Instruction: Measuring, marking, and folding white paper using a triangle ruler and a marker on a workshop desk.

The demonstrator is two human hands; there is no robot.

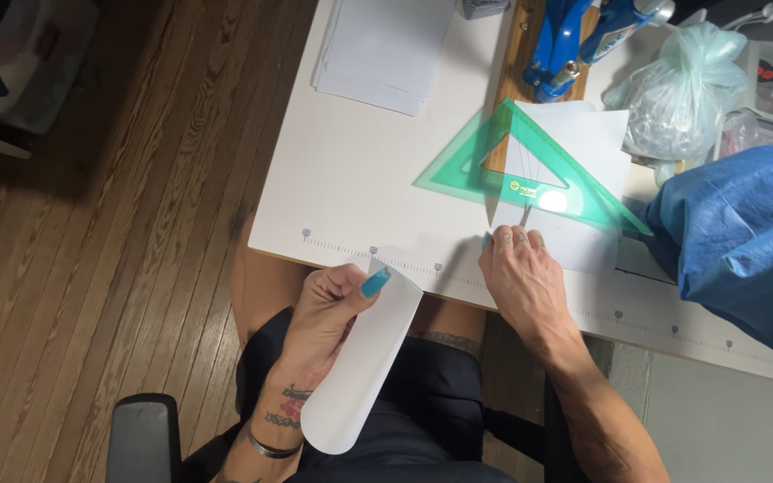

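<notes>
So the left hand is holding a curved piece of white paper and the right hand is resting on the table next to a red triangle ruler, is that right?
Not quite: the head view shows the triangle ruler is green, not red. The left hand does hold the curved white paper, and the right hand rests on the table beside it.

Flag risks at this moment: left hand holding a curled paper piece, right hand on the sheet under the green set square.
1. The green set square lies loose on the white sheet; the right hand presses only near the sheet's lower edge, so the square could slide.
2. The left hand pinches the curled paper piece at one corner off the table; it could crease or drop.
3. The blue fabric crowds the sheet's right side and could nudge it.
</notes>
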